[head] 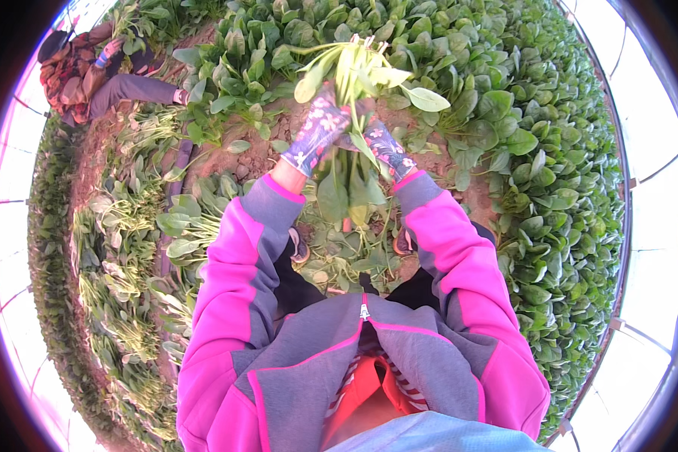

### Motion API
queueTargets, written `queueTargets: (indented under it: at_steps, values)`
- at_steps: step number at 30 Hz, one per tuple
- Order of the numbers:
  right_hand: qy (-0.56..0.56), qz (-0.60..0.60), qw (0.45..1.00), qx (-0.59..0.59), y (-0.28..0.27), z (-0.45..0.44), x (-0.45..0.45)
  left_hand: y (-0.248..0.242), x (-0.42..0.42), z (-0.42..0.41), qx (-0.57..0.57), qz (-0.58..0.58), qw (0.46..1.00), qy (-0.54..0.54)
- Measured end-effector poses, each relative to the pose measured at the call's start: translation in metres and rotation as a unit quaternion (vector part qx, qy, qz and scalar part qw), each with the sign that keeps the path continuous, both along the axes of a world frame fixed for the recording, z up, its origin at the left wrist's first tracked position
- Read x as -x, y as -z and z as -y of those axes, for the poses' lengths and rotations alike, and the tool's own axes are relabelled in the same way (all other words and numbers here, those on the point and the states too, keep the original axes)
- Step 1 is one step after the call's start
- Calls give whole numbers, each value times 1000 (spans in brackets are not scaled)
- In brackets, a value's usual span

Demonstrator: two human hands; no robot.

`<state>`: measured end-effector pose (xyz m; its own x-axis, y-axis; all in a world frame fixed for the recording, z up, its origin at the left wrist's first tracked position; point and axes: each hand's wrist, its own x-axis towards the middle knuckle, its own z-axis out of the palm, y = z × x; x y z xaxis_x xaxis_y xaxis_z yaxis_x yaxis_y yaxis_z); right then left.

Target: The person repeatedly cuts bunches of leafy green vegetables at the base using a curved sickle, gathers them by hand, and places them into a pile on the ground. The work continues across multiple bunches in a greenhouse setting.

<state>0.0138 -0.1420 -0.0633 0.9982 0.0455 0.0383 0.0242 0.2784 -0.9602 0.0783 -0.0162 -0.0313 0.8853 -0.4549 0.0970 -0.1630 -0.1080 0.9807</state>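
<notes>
Both hands wear purple flower-print gloves and meet in front of me around one bunch of leafy greens that looks like spinach [350, 70]. Its pale stems and cut root ends point up and away, while broad leaves hang below the gloves. My left hand [321, 125] grips the bunch from the left side. From the right, my right hand [385, 146] closes on it, its fingers partly hidden by stems and leaves. A small orange piece [346, 225] shows beneath the hanging leaves; I cannot tell what it is.
Dense spinach plants [542, 169] grow ahead and to the right. Harvested bunches [195, 226] lie in rows at left, beside a dark hose or pipe [175, 181]. Loose leaves [339, 263] litter the soil between my shoes. Another person [79, 79] sits at the far left, handling greens.
</notes>
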Motion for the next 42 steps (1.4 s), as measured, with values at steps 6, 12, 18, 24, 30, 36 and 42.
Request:
queueTargets:
  at_steps: [6, 12, 18, 24, 30, 36, 42]
  values:
    - [85, -49, 995, -13, -14, 57, 31, -20, 71, 28, -44, 226, 972, 35]
    - [-14, -126, 918, -376, -11, 146, 45, -3, 45, -16, -48, 143, 988, -32]
    - [98, 34, 979, 176, -5, 162, 62, -4, 21, -19, 74, 202, 970, -111]
    - [84, 18, 936, 341, -2, 142, 54, -6, 52, 20, 96, 42, 994, 31]
    - [92, 47, 918, 382, -5, 132, 64, 7, 47, 11, 115, -171, 973, 99]
    - [113, 187, 750, 625, -10, 135, 55, 11, 38, -8, 58, -125, 975, 172]
    - [186, 151, 691, 682, -5, 145, 46, 3, 28, -27, 119, -196, 971, 73]
